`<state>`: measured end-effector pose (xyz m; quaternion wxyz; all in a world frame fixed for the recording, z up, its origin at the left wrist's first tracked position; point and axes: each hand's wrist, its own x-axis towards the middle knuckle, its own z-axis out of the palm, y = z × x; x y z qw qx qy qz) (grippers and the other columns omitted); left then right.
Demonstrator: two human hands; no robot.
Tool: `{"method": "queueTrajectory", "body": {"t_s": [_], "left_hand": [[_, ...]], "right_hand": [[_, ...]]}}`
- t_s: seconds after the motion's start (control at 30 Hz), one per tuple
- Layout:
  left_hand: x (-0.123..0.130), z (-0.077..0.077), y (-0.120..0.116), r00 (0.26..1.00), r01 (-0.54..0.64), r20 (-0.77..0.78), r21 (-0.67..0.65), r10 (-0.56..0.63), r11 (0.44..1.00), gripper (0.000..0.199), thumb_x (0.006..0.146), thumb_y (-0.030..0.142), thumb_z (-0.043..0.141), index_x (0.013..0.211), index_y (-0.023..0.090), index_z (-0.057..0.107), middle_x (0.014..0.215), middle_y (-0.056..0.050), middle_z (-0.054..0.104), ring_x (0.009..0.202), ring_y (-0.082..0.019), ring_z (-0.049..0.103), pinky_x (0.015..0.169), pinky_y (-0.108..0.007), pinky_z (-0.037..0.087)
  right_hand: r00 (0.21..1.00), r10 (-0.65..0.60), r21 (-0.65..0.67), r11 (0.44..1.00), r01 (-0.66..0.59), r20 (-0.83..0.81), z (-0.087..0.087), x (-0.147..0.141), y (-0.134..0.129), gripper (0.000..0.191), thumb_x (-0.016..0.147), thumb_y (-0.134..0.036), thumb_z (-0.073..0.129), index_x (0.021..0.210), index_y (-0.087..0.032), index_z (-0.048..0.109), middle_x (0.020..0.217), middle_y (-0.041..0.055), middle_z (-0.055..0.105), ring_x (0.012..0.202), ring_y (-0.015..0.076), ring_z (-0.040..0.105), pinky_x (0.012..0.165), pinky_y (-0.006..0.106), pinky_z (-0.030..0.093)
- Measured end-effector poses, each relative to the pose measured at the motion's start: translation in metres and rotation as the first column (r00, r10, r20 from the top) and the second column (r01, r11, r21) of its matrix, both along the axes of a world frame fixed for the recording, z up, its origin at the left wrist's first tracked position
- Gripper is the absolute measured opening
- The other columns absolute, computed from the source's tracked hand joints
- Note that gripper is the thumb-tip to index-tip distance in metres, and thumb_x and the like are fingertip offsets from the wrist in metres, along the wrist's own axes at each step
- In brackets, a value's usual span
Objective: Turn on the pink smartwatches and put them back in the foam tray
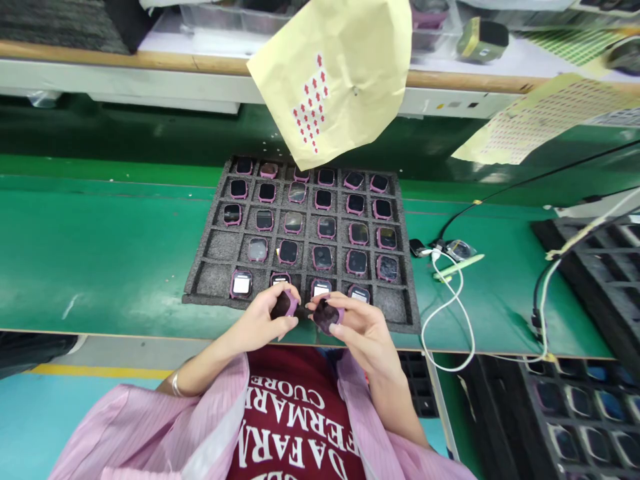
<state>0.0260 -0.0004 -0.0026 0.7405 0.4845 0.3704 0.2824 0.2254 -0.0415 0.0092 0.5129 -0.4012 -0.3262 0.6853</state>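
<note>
Between the thumb and fingers of my left hand point(265, 319) is a purple watch body point(283, 305) with a dark face. My right hand point(357, 327) grips a second purple watch body point(326, 315), its dark, shiny face turned up. Both hands are over the front edge of a grey foam tray point(213, 279) with square compartments. Rows of purple square watches fill most of the compartments. In the front row, a watch with a lit white screen point(242, 284) lies left of my hands; other lit ones are partly hidden behind my fingers.
A yellow sheet with red arrows point(350, 80) hangs over the tray's back edge. Right of the tray lie a white cable point(463, 308), a light green tool point(459, 267) and a small clear-wrapped item. More dark trays of watches point(575, 417) stand at the lower right. A shelf runs along the back.
</note>
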Motion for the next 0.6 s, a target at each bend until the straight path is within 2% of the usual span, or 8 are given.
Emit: {"method": "queueTrajectory", "body": {"t_s": [0.13, 0.23, 0.47, 0.6], "left_hand": [[0.0003, -0.0001, -0.0013, 0.999, -0.047, 0.015, -0.029, 0.047, 0.998, 0.027, 0.082, 0.026, 0.064, 0.104, 0.019, 0.049, 0.067, 0.007, 0.047, 0.042, -0.004, 0.041, 0.039, -0.015, 0.028], [0.0014, 0.0006, -0.0015, 0.998, -0.062, 0.012, -0.034, 0.063, 0.997, 0.035, 0.081, 0.030, 0.067, 0.110, 0.019, 0.050, 0.069, 0.005, 0.050, 0.045, -0.005, 0.045, 0.038, -0.015, 0.030], [0.0005, -0.0019, -0.0019, 0.995, -0.058, 0.084, -0.002, 0.058, 0.998, 0.022, 0.082, 0.020, 0.063, 0.100, 0.018, 0.050, 0.061, 0.008, 0.045, 0.044, -0.003, 0.036, 0.043, -0.016, 0.027], [-0.0003, -0.0018, -0.0027, 0.988, -0.073, 0.133, -0.022, 0.075, 0.997, 0.023, 0.083, 0.020, 0.062, 0.102, 0.018, 0.049, 0.061, 0.008, 0.044, 0.042, -0.003, 0.036, 0.042, -0.016, 0.024]], "right_hand": [[1.000, 0.022, 0.009, 1.000, -0.022, 0.006, 0.0021, 0.0002, -0.0004, 0.029, 0.071, -0.023, 0.082, 0.099, -0.027, 0.075, 0.107, 0.0053, 0.069, 0.101, 0.0285, 0.067, 0.094, 0.044, 0.052], [1.000, 0.019, -0.024, 1.000, -0.019, 0.001, 0.0037, 0.0005, -0.0010, 0.031, 0.071, -0.028, 0.082, 0.101, -0.026, 0.075, 0.105, 0.0072, 0.071, 0.101, 0.0296, 0.067, 0.093, 0.045, 0.052], [1.000, 0.017, -0.012, 1.000, -0.017, 0.001, 0.0021, 0.0019, -0.0008, 0.027, 0.071, -0.024, 0.081, 0.098, -0.026, 0.076, 0.103, 0.0065, 0.070, 0.098, 0.0277, 0.068, 0.090, 0.040, 0.053], [1.000, -0.022, -0.027, 0.999, 0.022, 0.016, 0.0033, 0.0018, -0.0011, 0.028, 0.070, -0.024, 0.081, 0.098, -0.026, 0.076, 0.104, 0.0066, 0.070, 0.099, 0.0292, 0.067, 0.093, 0.044, 0.052]]}}
